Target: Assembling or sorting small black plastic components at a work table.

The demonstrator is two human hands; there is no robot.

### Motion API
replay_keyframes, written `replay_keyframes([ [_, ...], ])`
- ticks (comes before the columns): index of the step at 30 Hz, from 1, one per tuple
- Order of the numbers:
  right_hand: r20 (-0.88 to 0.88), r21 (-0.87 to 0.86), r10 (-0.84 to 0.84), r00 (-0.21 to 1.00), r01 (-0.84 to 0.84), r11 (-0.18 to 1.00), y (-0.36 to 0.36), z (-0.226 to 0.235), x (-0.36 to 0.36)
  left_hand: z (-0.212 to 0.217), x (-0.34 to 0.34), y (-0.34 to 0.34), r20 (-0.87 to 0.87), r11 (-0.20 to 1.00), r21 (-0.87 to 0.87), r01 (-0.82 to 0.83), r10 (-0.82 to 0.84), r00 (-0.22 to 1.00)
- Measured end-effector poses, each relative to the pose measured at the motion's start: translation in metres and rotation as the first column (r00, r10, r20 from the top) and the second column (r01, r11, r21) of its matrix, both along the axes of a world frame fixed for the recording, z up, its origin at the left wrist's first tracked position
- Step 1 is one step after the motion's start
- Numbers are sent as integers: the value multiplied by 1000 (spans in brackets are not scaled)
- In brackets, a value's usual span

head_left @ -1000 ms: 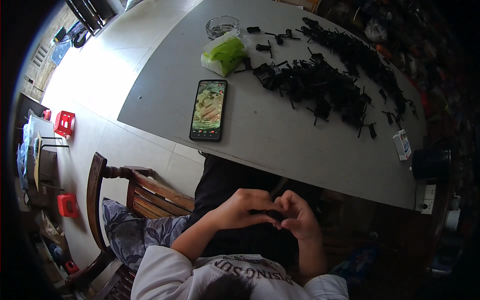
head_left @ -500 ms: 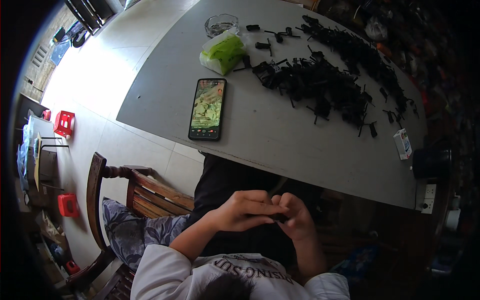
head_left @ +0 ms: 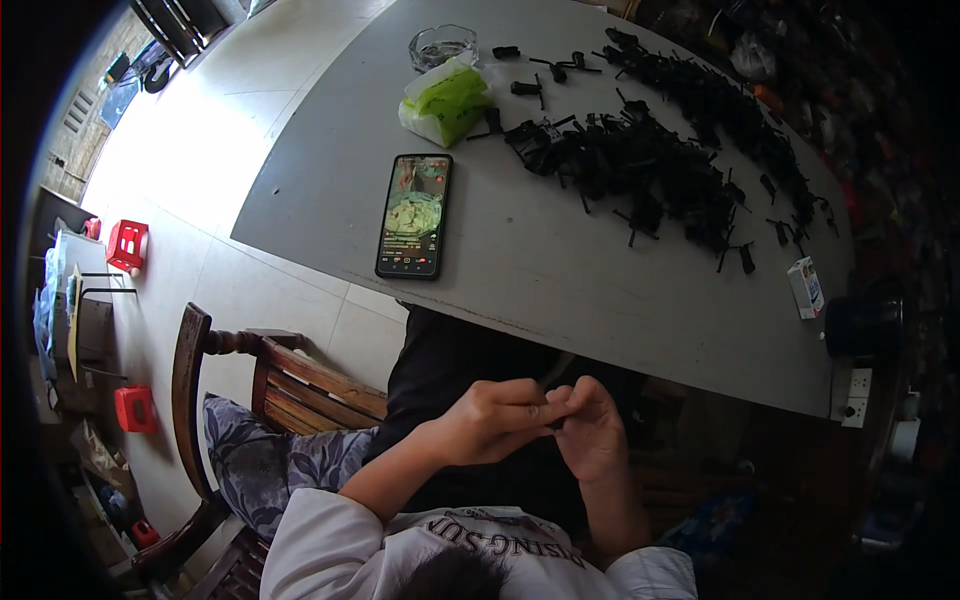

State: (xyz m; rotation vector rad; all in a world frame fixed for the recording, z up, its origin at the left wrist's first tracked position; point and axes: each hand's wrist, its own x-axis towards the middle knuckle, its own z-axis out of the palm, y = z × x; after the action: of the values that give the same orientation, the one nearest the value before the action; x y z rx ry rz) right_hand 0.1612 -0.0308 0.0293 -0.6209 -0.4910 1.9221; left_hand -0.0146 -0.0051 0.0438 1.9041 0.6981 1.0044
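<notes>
Over my lap, just short of the table's near edge, my two hands meet at the fingertips. My left hand (head_left: 500,420) is closed in a pinch, its fingers pointing right. Against those fingertips, my right hand (head_left: 592,432) is closed too, thumb and fingers curled together. Whatever lies between them is small and hidden by the fingers. On the table, the nearest large group is a heap of small black plastic parts (head_left: 640,170) with thin stems. A second long row of the same black parts (head_left: 720,95) runs behind it.
A lit phone (head_left: 414,216) lies on the grey table (head_left: 500,270) near its left edge. Behind it are a green-and-white plastic bag (head_left: 446,103) and a glass ashtray (head_left: 443,47). A small white box (head_left: 804,288) and a black container (head_left: 863,325) stand at the right. A wooden chair (head_left: 315,380) holds a patterned cushion.
My right hand has turned slightly and its fingers have closed in on the left fingertips. A dark bit seen between them before is now covered. The phone's picture has changed.
</notes>
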Motion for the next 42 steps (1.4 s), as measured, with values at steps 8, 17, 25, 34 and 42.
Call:
replay_keyframes([
  [8, -60, -72, 104, 993, -108, 992, 0, 3, 0, 0, 2, 1, 193, 997, -71, 23, -8, 981],
  [17, -83, -71, 352, 932, -358, 931, -4, 1, 4, -10, -7, 3, 292, 989, 36, 141, -145, 945],
  [25, 105, -36, -25, 994, 29, 999, -16, -8, -15, -6, 6, -9, 68, 988, 80, -130, 125, 990],
  [34, 79, 45, 473, 878, -477, 878, -19, -4, 13, 0, -14, 4, 99, 971, 77, 226, -233, 967],
  [42, 660, 370, 283, 696, -629, 684, -24, 10, 11, -1, -12, 6, 219, 933, 19, 359, -354, 909],
])
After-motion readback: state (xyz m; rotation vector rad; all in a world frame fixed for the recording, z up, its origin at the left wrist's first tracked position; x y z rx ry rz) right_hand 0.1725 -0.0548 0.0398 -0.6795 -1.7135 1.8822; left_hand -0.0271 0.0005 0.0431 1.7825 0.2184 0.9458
